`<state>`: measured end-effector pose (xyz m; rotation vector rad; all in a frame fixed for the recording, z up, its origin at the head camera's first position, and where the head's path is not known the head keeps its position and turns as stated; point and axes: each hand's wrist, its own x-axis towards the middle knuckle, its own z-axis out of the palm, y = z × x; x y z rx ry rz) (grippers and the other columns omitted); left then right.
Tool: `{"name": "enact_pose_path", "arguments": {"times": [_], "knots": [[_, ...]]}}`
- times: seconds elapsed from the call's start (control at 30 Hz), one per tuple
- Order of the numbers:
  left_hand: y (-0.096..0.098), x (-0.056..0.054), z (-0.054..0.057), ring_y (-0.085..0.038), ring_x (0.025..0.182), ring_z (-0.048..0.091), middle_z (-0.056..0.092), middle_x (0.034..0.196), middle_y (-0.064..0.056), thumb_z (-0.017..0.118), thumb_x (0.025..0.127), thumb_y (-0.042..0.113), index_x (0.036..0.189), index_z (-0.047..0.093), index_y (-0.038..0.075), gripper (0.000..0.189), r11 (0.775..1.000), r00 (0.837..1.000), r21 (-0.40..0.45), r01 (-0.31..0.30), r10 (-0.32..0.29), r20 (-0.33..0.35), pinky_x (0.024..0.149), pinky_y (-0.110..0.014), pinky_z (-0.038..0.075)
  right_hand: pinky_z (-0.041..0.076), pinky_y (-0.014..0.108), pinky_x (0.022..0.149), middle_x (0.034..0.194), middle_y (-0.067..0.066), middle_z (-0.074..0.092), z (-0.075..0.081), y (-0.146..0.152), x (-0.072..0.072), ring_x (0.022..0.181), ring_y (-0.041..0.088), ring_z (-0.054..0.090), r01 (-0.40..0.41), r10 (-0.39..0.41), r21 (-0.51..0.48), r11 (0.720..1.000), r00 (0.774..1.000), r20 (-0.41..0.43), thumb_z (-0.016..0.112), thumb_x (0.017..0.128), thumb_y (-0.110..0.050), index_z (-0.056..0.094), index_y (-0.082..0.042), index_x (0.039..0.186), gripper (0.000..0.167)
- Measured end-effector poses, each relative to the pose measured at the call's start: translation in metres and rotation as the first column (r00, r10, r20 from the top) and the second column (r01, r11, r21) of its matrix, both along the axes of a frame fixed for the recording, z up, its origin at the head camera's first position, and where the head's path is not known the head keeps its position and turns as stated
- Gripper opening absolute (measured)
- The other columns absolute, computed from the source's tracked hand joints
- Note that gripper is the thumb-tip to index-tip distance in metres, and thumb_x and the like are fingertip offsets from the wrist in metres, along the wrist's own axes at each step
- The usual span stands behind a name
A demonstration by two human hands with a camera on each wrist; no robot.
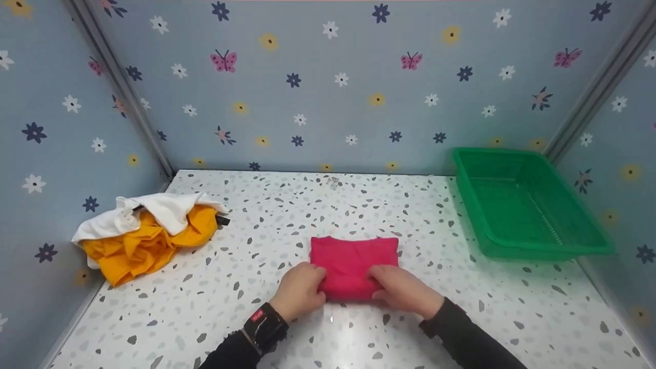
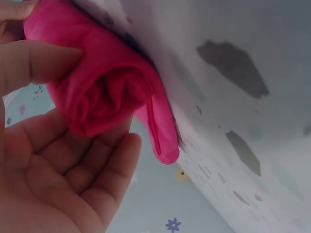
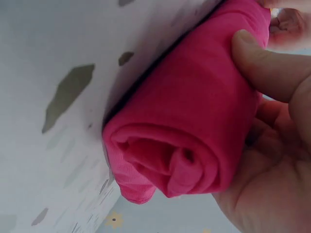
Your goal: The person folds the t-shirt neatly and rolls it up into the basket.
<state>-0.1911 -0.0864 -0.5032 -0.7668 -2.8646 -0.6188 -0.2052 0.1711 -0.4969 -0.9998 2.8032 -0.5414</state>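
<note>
A pink cloth (image 1: 353,256) lies near the middle of the speckled table, its near part rolled up and its far part flat. My left hand (image 1: 301,291) grips the left end of the roll, thumb on the near side and fingers around the far side. At the other end, my right hand (image 1: 405,289) holds the roll in the same way. Spiral layers of the pink roll (image 2: 109,97) show at its end in the left wrist view. The right wrist view shows the other coiled end of the cloth (image 3: 170,150), with a flat flap beyond it.
A heap of orange cloth (image 1: 148,248) and white cloth (image 1: 169,205) lies at the left, with a small black piece sticking out. A green plastic basket (image 1: 548,251) stands at the back right. Flower-patterned panels (image 1: 328,102) enclose the table (image 1: 287,205) on three sides.
</note>
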Motion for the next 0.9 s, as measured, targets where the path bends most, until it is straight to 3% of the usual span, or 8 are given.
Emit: {"name": "enact_pose_path", "arguments": {"times": [0.3, 0.57, 0.9], "knots": [[-0.005, -0.008, 0.002, -0.013, 0.071, 0.051, 0.056, 0.073, 0.007, 0.074, 0.081, 0.005, 0.089, 0.07, 0.009, 0.01, 0.996, 0.979, 0.079, -0.032, 0.016, 0.205, 0.069, -0.033, 0.047, 0.051, 0.039, 0.088, 0.099, 0.002, 0.064, 0.003, 0.005, -0.008, 0.091, 0.017, 0.059, -0.025, 0.024, 0.023, 0.999, 0.998, 0.064, 0.071, 0.091, -0.014, 0.063, -0.006, 0.114, 0.026], [-0.005, -0.015, 0.0, -0.014, 0.069, 0.05, 0.053, 0.07, 0.005, 0.068, 0.09, 0.009, 0.084, 0.064, 0.013, 0.008, 0.991, 0.956, 0.114, -0.069, 0.033, 0.292, 0.069, -0.033, 0.045, 0.051, 0.036, 0.082, 0.095, 0.001, 0.055, 0.006, 0.01, -0.02, 0.087, 0.016, 0.053, -0.064, 0.063, 0.008, 0.998, 0.995, 0.081, 0.067, 0.094, -0.014, 0.065, -0.003, 0.115, 0.023], [-0.003, -0.022, 0.002, -0.014, 0.075, 0.054, 0.057, 0.077, 0.004, 0.066, 0.092, 0.011, 0.093, 0.069, 0.011, 0.003, 0.985, 0.92, 0.118, -0.129, 0.075, 0.384, 0.074, -0.036, 0.048, 0.05, 0.041, 0.09, 0.103, 0.005, 0.06, 0.003, 0.009, -0.031, 0.095, 0.021, 0.057, -0.056, 0.053, 0.02, 0.998, 0.991, 0.119, 0.062, 0.097, -0.015, 0.064, -0.002, 0.12, 0.027]]}}
